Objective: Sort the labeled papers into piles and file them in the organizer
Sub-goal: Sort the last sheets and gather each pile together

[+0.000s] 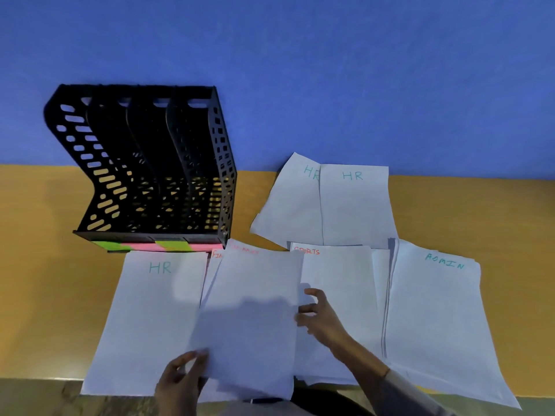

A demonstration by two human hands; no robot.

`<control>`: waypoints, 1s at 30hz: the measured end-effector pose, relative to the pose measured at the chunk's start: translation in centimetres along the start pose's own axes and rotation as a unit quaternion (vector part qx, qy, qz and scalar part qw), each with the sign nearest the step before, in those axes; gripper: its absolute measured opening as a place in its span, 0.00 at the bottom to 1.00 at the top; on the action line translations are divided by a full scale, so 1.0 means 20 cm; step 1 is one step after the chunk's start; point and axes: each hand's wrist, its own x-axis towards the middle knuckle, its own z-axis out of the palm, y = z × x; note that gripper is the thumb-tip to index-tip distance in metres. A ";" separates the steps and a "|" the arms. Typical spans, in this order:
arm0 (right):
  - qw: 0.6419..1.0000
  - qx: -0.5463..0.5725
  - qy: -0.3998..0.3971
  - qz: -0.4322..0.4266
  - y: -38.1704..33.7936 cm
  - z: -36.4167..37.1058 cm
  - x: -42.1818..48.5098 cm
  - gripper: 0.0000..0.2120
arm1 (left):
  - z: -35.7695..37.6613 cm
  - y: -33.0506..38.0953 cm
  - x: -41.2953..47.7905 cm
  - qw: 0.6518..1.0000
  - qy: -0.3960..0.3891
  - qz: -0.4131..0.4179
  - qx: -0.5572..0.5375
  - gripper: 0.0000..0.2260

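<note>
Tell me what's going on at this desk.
A person is sorting labeled papers. The left hand pinches the centre sheet at its lower corner; the right hand holds its right edge. One HR sheet lies at left, two HR sheets at the back, a SPORTS pile and an ADMIN pile at right. The black file organizer shows no papers yet.

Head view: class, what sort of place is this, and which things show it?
Probably an office desk: a black file organizer stands on the wooden tabletop beside sheets labeled HR, ADMIN and SPORTS.
</note>
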 end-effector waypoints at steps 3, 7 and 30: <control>0.998 -0.061 -0.002 -0.020 0.02 0.08 -0.01 0.27 | -0.09 -0.05 -0.02 0.998 0.018 0.030 0.050 0.07; 0.987 -0.144 -0.003 -0.068 0.01 0.14 0.00 0.24 | -0.14 -0.08 -0.01 0.985 0.008 0.106 0.134 0.08; 0.931 -0.244 0.162 -0.219 -0.05 -0.14 0.12 0.20 | 0.30 0.09 -0.04 0.761 -0.187 0.470 0.407 0.17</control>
